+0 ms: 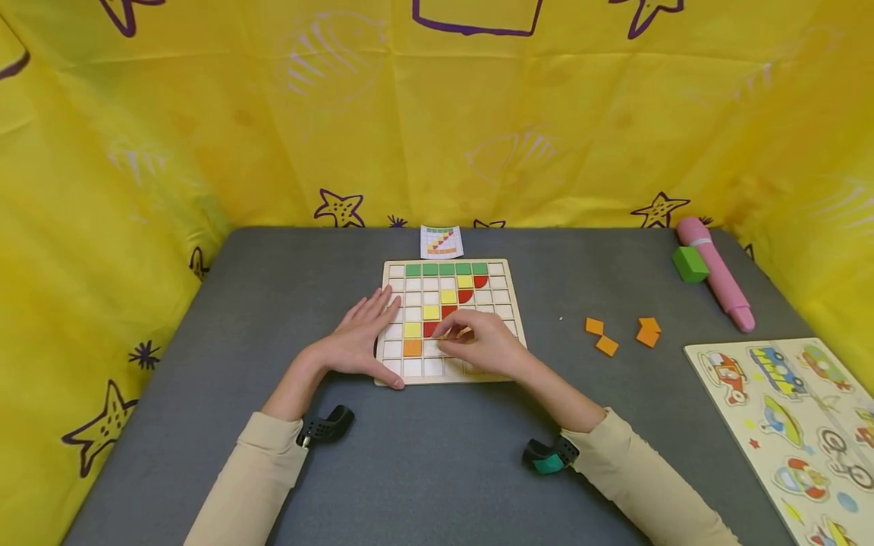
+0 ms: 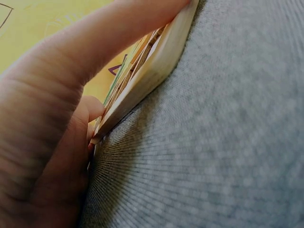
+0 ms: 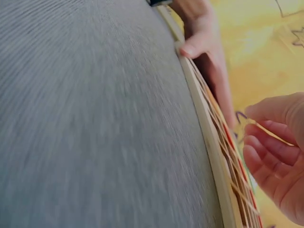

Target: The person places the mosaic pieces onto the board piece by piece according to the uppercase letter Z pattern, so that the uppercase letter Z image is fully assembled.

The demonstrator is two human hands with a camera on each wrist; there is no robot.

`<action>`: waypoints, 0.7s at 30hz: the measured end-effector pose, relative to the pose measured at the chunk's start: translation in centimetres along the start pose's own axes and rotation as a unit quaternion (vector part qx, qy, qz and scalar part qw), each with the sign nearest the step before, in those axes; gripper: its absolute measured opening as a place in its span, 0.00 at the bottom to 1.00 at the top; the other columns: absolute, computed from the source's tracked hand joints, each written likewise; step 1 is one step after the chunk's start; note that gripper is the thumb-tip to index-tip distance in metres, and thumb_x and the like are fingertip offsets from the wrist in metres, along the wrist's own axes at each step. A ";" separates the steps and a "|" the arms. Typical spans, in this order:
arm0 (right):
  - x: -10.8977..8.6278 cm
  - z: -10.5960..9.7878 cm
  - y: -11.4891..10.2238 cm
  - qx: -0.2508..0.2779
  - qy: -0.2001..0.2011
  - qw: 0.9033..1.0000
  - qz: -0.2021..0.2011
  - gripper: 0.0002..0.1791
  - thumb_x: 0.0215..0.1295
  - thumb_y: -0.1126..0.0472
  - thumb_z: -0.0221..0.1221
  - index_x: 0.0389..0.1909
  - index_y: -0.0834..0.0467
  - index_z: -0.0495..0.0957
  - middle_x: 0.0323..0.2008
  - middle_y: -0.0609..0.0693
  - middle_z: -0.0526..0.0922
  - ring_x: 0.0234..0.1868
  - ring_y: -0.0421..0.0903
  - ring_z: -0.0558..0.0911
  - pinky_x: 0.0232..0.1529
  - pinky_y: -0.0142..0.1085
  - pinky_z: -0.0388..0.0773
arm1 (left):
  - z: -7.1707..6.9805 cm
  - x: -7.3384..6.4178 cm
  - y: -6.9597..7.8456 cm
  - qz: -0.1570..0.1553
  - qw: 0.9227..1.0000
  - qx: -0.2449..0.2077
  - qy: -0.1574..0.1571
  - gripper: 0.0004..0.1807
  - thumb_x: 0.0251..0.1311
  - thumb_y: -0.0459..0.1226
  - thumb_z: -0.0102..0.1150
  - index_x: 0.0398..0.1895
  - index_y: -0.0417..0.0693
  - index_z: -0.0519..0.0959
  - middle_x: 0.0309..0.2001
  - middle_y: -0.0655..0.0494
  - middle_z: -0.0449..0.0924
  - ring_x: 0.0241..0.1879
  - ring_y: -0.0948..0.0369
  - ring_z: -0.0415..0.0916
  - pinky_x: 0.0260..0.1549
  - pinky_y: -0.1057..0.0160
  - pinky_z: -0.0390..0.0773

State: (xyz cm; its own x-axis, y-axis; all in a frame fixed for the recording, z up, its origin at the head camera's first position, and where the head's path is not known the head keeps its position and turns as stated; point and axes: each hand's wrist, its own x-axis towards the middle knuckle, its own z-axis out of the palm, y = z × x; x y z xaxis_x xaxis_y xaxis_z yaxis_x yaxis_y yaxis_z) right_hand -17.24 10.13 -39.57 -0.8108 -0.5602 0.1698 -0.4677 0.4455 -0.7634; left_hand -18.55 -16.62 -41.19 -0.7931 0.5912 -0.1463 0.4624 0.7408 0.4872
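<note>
A wooden grid board [image 1: 512, 318] lies on the table, with a green row of square tiles [image 1: 447, 269] at its far side. Yellow tiles [image 1: 432, 312] and red pieces [image 1: 465, 296] form diagonals, and one orange tile [image 1: 413, 347] sits in a cell near the lower left. My left hand [image 1: 358, 337], fingers spread, rests along the board's left edge with the thumb at the near corner. Above the board, my right hand [image 1: 481, 341] pinches a thin tile [image 3: 271, 131] between thumb and fingers. Only its pale edge shows; its face is hidden.
Behind the board lies a small pattern card [image 1: 441, 243]. Several loose orange tiles [image 1: 607, 346] lie to the right. Farther right are a green block [image 1: 690, 265], a pink stick-like object [image 1: 720, 277] and a picture puzzle board [image 1: 744, 440]. Yellow cloth [image 1: 437, 136] surrounds the table.
</note>
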 end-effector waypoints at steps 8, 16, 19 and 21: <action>-2.2 -3.1 1.8 0.010 0.026 0.998 0.049 0.06 0.61 0.64 0.66 0.39 0.56 0.84 0.34 0.44 0.83 0.37 0.43 0.79 0.43 0.38 0.80 | -0.1 0.0 0.0 0.005 1.000 -0.001 0.002 0.76 0.34 0.69 0.71 0.78 0.43 0.37 0.77 0.46 0.23 0.75 0.52 0.21 0.70 0.47 0.32; -4.8 -5.9 3.9 -0.009 0.058 0.994 0.087 0.08 0.62 0.62 0.66 0.42 0.57 0.84 0.34 0.46 0.83 0.36 0.44 0.79 0.42 0.38 0.78 | -0.1 -0.1 0.0 0.004 1.000 -0.004 0.000 0.76 0.35 0.69 0.70 0.78 0.43 0.37 0.77 0.47 0.23 0.75 0.52 0.21 0.70 0.47 0.32; -5.7 -6.9 4.6 -0.022 0.068 0.992 0.104 0.09 0.62 0.63 0.66 0.43 0.58 0.83 0.36 0.48 0.84 0.37 0.45 0.80 0.44 0.40 0.79 | -0.1 -0.1 0.0 0.004 1.000 -0.003 -0.001 0.76 0.35 0.69 0.71 0.78 0.43 0.37 0.77 0.47 0.23 0.75 0.52 0.21 0.70 0.46 0.32; -6.3 -7.7 5.1 -0.036 0.074 0.990 0.115 0.10 0.63 0.62 0.65 0.44 0.59 0.83 0.38 0.49 0.85 0.39 0.46 0.81 0.46 0.43 0.79 | 0.0 0.0 0.0 0.003 1.000 -0.002 -0.001 0.76 0.35 0.69 0.71 0.78 0.43 0.37 0.78 0.47 0.23 0.75 0.51 0.21 0.70 0.46 0.32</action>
State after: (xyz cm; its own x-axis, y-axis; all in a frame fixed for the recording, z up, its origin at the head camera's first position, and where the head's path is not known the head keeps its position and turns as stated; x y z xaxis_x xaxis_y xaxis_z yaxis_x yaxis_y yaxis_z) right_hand -17.24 21.25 -39.71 -0.9385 -0.3332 0.0904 -0.2851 0.6006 -0.7470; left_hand -18.55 -16.67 -41.18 -0.7893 0.5968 -0.1442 0.4662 0.7353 0.4918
